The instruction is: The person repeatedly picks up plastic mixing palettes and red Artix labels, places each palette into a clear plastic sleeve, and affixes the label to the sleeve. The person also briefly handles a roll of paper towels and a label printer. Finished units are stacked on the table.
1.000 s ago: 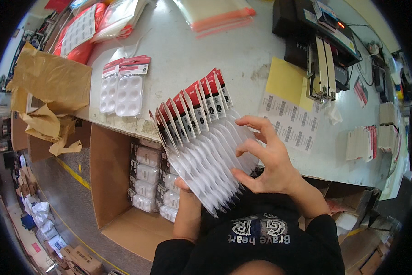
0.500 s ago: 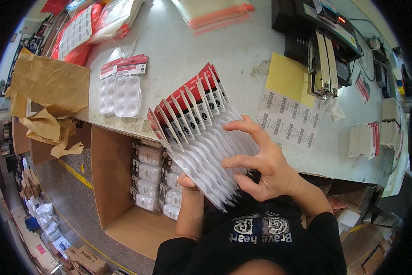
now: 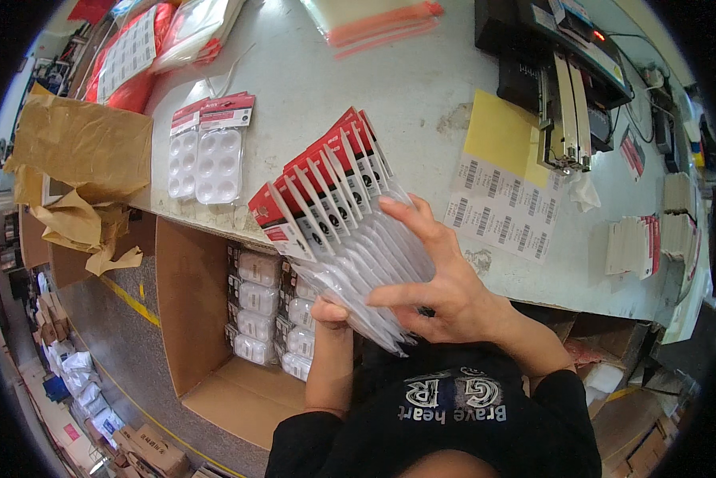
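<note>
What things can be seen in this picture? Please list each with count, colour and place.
fanned stack of packets: many, clear with red tops, held in both hands
two flat packets: clear with red tops, on table, left
cardboard box: one, brown, below table edge, holds more packets
brown paper: crumpled, far left
barcode label sheets: white, on table, right of the hands
yellow sheet: one, under the labels
black machine: one, top right
table: one, grey
left hand: under the stack
right hand: on the stack's front
</note>
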